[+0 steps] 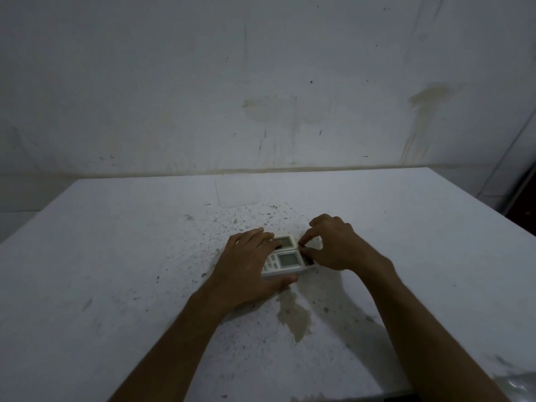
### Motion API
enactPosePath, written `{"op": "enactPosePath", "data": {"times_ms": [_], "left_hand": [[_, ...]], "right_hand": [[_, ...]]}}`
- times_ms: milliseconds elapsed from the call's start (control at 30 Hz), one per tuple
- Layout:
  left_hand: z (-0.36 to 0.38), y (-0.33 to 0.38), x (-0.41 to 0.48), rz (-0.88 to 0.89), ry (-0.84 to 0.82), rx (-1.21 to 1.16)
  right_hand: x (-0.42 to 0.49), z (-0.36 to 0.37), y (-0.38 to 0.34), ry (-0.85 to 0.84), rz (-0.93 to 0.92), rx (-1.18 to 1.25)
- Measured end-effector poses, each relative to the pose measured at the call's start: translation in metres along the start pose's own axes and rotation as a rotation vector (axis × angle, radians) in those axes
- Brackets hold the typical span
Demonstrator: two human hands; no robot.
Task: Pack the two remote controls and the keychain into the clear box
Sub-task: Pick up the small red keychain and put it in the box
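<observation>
Two white remote controls lie side by side mid-table with their grey screens up, the far remote (287,242) and the near remote (287,261). A pale edge (278,275) runs along the near one; I cannot tell whether it is the clear box's wall. My left hand (246,268) spans both remotes from the left, fingers over the far one and thumb along the near edge. My right hand (336,245) is at their right end, thumb and forefinger pinched on a small dark object, seemingly the keychain (304,249), mostly hidden.
The white table (116,271) is speckled, with a brownish stain (295,317) just in front of the remotes. A faint clear rectangular outline (235,192) lies near the far edge. A stained wall stands right behind the table. Crumpled plastic (516,381) shows at the bottom right.
</observation>
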State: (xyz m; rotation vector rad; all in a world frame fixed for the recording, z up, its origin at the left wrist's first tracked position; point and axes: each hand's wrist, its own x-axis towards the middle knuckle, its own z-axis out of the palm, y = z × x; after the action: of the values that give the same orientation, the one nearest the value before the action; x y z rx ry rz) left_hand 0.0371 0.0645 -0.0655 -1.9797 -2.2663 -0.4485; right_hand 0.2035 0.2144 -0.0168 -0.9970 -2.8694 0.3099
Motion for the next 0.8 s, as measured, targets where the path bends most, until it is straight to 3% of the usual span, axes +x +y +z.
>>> {"op": "enactPosePath", "data": {"times_ms": [367, 633, 800], "left_hand": [[0.0, 0.001, 0.0, -0.007, 0.003, 0.001], [-0.002, 0.0, -0.002, 0.011, 0.015, -0.028], [-0.001, 0.0, -0.001, -0.003, 0.013, -0.006]], "right_hand": [[0.01, 0.005, -0.019, 0.099, 0.015, -0.239], [0.012, 0.012, 0.001, 0.19, 0.014, 0.192], [0.013, 0.015, 0.007, 0.235, -0.069, 0.177]]}}
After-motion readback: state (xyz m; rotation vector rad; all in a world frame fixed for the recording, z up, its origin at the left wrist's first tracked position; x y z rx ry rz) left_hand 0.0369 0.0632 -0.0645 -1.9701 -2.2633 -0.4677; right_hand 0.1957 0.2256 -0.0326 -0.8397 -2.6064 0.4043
